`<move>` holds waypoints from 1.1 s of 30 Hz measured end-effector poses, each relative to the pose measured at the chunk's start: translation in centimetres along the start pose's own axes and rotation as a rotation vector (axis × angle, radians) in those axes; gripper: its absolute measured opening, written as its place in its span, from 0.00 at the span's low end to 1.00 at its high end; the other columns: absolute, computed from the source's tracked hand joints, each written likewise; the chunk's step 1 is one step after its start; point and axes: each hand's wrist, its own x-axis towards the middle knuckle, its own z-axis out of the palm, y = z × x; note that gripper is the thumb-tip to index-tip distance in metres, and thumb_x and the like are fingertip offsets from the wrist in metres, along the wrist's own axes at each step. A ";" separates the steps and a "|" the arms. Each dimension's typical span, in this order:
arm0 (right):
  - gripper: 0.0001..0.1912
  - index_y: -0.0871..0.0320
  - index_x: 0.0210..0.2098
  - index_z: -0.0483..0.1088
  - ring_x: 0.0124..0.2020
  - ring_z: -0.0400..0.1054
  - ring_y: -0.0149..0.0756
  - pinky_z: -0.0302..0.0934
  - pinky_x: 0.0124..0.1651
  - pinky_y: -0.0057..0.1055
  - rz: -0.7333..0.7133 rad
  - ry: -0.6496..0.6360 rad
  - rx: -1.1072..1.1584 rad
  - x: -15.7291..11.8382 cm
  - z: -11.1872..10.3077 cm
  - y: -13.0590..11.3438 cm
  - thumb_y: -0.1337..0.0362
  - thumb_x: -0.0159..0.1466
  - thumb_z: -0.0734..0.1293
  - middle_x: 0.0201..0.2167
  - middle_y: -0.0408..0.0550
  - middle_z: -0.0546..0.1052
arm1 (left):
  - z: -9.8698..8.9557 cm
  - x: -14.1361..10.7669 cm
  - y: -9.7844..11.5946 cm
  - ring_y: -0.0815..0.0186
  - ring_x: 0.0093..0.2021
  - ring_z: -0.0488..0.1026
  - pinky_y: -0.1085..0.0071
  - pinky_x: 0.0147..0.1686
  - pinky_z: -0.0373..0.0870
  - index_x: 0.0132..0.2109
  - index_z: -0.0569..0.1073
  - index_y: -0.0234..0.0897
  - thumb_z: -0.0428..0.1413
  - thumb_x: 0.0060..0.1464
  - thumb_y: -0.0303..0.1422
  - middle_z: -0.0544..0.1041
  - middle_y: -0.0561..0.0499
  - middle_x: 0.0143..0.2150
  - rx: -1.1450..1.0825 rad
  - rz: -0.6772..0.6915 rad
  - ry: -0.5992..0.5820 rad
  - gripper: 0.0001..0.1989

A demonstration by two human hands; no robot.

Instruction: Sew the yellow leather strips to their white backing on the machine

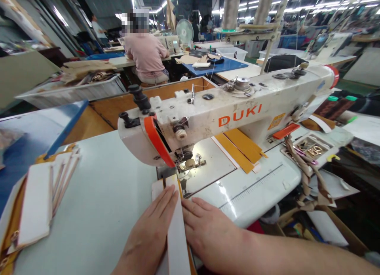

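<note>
Pressing down on a long white strip (177, 231) with an orange edge, the left hand (150, 229) lies flat, fingers together, right on top of it! The right hand (212, 233) sits spread on the counter (97, 199), fingertips up against the strip's edge, and neither hand pinches anything. The strip runs straight up to the presser foot (184, 158) of the DUKI sewing machine (225, 112). Over on the left, a pile of white-backed strips (35, 199) lies on the counter. To the right, orange pieces (237, 150) sit under the machine's arm, near a tray of metal buckles (314, 148). Further off, a co-worker (145, 55) sits at another machine.
</note>
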 end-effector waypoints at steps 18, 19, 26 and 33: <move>0.17 0.68 0.49 0.69 0.62 0.54 0.52 0.48 0.64 0.44 -0.012 -0.007 0.065 0.0 -0.2 0.2 0.63 0.65 0.61 0.54 0.60 0.69 | 0.2 0.5 -0.1 0.55 0.57 0.70 0.62 0.51 0.72 0.59 0.64 0.24 0.37 0.61 0.24 0.73 0.34 0.55 0.020 0.051 0.057 0.23; 0.17 0.68 0.49 0.69 0.61 0.54 0.52 0.48 0.64 0.44 -0.010 -0.006 0.070 0.0 -0.2 0.2 0.63 0.65 0.62 0.54 0.60 0.70 | 0.2 0.5 0.0 0.55 0.57 0.71 0.62 0.52 0.72 0.58 0.64 0.24 0.37 0.60 0.24 0.73 0.34 0.55 0.029 0.053 0.068 0.22; 0.16 0.68 0.49 0.69 0.61 0.55 0.51 0.50 0.63 0.43 0.006 0.021 0.080 0.0 0.1 0.1 0.64 0.65 0.61 0.54 0.60 0.70 | -0.1 0.8 0.0 0.57 0.55 0.72 0.63 0.49 0.74 0.57 0.66 0.25 0.37 0.61 0.24 0.75 0.35 0.54 0.046 0.059 0.064 0.22; 0.18 0.67 0.52 0.67 0.61 0.56 0.46 0.53 0.62 0.40 0.020 0.054 0.142 -0.1 0.0 0.5 0.63 0.66 0.62 0.57 0.60 0.68 | -0.5 1.6 -0.1 0.57 0.54 0.73 0.63 0.50 0.73 0.53 0.71 0.25 0.38 0.57 0.21 0.76 0.35 0.53 0.038 0.071 -0.006 0.22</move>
